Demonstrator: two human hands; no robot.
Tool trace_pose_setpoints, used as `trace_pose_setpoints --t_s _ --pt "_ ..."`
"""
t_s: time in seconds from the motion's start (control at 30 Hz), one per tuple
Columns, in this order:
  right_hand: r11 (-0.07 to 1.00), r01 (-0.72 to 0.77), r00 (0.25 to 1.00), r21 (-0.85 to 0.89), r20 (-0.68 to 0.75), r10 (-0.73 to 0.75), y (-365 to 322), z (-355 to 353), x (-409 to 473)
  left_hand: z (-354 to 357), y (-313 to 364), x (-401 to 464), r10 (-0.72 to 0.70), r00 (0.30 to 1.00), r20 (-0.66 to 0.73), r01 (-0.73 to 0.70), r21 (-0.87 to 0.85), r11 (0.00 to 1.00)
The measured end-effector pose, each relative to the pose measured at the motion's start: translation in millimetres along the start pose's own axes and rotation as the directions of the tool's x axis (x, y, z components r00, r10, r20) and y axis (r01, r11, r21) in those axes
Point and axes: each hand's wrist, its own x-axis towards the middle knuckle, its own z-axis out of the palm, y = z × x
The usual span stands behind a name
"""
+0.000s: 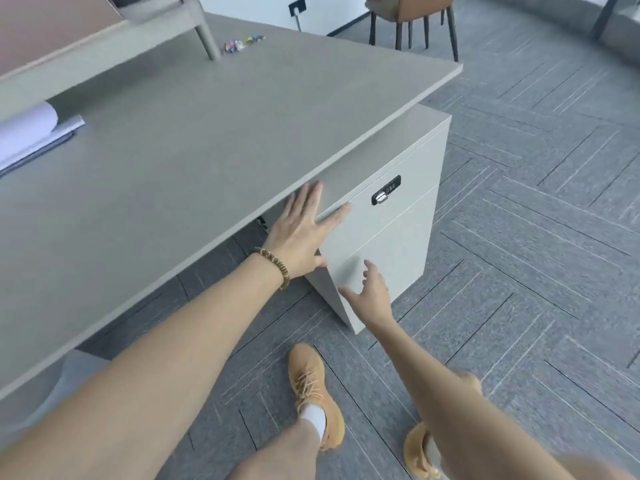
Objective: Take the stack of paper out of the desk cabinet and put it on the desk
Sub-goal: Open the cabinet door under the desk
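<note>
A pale grey desk cabinet stands under the right end of the grey desk. Its drawer fronts look closed, and a black combination lock sits on the top drawer. My left hand lies flat, fingers spread, on the cabinet's top left corner just under the desk edge. My right hand is open with fingers apart, at the lower drawer front near the cabinet's left edge. No paper shows in the cabinet. A sheaf of white paper lies on the desk at the far left.
A raised shelf with a round leg stands at the desk's back, with small colourful items beside it. A brown chair stands behind the desk on the grey carpet. My legs and orange shoes are in front of the cabinet.
</note>
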Motion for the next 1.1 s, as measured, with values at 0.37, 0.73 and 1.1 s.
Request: trace_pose_setpoints --t_s 0.37,0.73,1.1 --pt "0.970 -0.174 0.975 0.173 -0.105 0.193 -10.2 46.2 39.5 15.4 -9.3 21.9 0.007 0.997 -0.078 -0.007 0.004 1.000" --pt "0.998 -0.049 0.980 -0.034 -0.192 0.042 -12.3 32.4 30.3 18.7 -10.8 22.5 -0.012 0.994 -0.110 0.010 -0.016 1.000" --pt "0.931 0.113 0.984 -0.346 -0.094 -0.155 24.2 -32.0 -14.8 5.0 -1.4 18.3 -0.056 0.998 -0.043 0.055 -0.018 0.998"
